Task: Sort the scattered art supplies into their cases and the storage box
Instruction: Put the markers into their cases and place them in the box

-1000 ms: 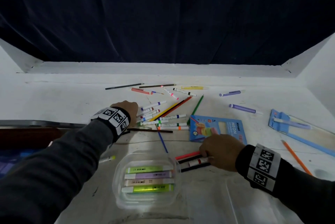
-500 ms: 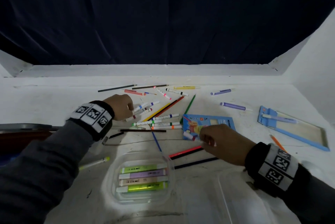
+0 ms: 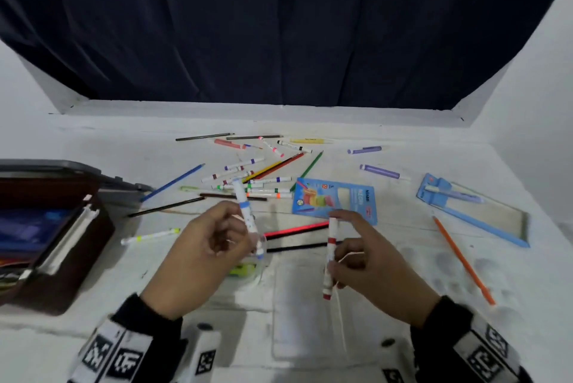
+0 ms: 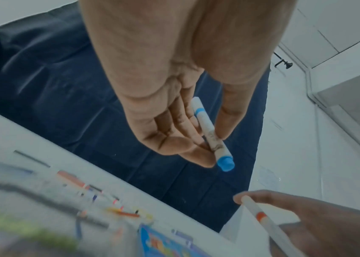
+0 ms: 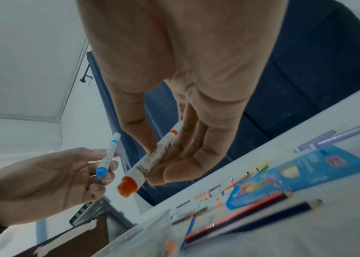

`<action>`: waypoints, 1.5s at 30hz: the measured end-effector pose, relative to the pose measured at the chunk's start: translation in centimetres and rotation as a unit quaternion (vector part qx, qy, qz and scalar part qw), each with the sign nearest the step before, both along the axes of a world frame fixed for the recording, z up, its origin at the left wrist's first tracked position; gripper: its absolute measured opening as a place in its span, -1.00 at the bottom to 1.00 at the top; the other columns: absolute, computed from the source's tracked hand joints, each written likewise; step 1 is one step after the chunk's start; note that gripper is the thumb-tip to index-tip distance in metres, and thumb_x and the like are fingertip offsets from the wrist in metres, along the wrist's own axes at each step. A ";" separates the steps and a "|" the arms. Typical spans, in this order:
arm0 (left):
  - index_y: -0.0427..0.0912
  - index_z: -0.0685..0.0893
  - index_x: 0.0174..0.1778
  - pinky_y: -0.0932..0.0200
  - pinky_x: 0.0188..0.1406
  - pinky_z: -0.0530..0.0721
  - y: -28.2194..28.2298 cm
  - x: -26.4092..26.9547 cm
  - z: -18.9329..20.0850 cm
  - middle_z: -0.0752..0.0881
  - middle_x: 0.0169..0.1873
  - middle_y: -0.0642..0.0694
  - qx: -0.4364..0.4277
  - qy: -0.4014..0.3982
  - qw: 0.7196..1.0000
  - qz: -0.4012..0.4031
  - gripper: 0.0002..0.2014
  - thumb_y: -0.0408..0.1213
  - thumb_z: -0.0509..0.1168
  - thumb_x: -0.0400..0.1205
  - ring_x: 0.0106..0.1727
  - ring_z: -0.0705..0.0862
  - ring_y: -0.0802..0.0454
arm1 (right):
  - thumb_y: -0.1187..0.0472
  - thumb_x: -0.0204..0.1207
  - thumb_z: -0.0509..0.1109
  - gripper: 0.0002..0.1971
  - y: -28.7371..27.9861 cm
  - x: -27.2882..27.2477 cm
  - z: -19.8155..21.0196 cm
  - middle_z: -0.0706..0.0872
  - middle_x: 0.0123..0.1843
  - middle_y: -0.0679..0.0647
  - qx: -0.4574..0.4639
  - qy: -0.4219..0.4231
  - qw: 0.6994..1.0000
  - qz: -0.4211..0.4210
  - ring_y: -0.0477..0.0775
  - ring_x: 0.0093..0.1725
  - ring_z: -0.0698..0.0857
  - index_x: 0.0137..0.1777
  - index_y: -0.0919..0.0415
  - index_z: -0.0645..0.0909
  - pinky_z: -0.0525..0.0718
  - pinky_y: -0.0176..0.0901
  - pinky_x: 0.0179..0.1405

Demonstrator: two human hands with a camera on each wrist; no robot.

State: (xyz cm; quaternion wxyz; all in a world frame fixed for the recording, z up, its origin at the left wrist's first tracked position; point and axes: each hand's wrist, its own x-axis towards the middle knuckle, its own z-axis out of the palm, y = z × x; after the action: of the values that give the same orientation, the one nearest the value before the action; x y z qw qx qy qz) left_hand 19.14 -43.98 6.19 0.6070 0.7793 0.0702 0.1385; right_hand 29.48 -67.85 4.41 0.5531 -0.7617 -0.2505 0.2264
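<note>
Pinching slim cylindrical plastic markers (image 3: 247, 215)

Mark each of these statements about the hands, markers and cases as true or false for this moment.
1. The left hand holds a blue-capped marker. True.
2. The right hand is empty. False: it pinches a red-capped marker.
3. Both markers are lifted off the table. True.
4. The blue cardboard case lies at the far left of the table. False: it lies right of the scattered marker pile; the open brown case is at the left.
5. An orange pencil lies on the table to the right of the right hand. True.
</note>
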 end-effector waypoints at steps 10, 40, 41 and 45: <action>0.40 0.25 0.51 0.08 -0.14 0.67 -4.6 -5.0 -6.3 0.68 -0.25 -0.07 0.068 0.120 0.986 -0.089 -0.21 -0.37 0.49 0.56 -0.29 0.71 -0.03 | 0.31 0.46 0.51 -0.45 -0.3 -3.1 -3.3 0.74 -0.21 0.12 -0.092 0.018 0.992 0.080 0.07 -0.28 0.83 0.32 -0.18 0.41 0.82 0.03 -0.12; 0.07 0.37 0.60 -0.02 0.00 0.70 -3.2 -2.8 -7.8 0.38 0.36 0.07 0.483 0.211 0.832 -0.174 -0.33 0.22 0.33 0.60 -0.02 0.71 -0.06 | -0.26 0.39 0.52 -0.18 3.2 -3.2 -6.0 0.45 0.41 -0.01 -0.323 -0.228 0.895 0.207 0.07 0.35 0.47 0.58 0.06 0.34 0.48 -0.02 0.41; 0.07 0.38 0.59 -0.04 -0.02 0.71 -3.2 -2.7 -7.9 0.39 0.36 0.07 0.488 0.211 0.829 -0.174 -0.33 0.23 0.34 0.59 -0.03 0.71 -0.08 | -0.25 0.42 0.51 -0.17 3.2 -3.4 -6.1 0.43 0.45 0.00 -0.336 -0.239 0.886 0.212 0.10 0.39 0.46 0.60 0.08 0.31 0.47 -0.03 0.42; 0.08 0.40 0.56 -0.06 -0.04 0.72 -2.9 -2.7 -8.3 0.43 0.32 0.09 0.506 0.206 0.821 -0.165 -0.30 0.28 0.35 0.54 0.05 0.71 -0.11 | -0.25 0.42 0.49 -0.24 3.2 -3.9 -6.1 0.50 0.38 -0.02 -0.340 -0.261 0.881 0.201 0.08 0.31 0.51 0.53 0.06 0.36 0.53 -0.06 0.27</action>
State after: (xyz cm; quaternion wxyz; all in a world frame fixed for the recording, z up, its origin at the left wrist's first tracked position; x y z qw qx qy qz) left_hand 16.48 -46.83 -2.07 0.1130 0.9872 -0.0154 -0.1113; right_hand 25.63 -64.69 -1.68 0.1175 -0.8675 -0.4412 0.1972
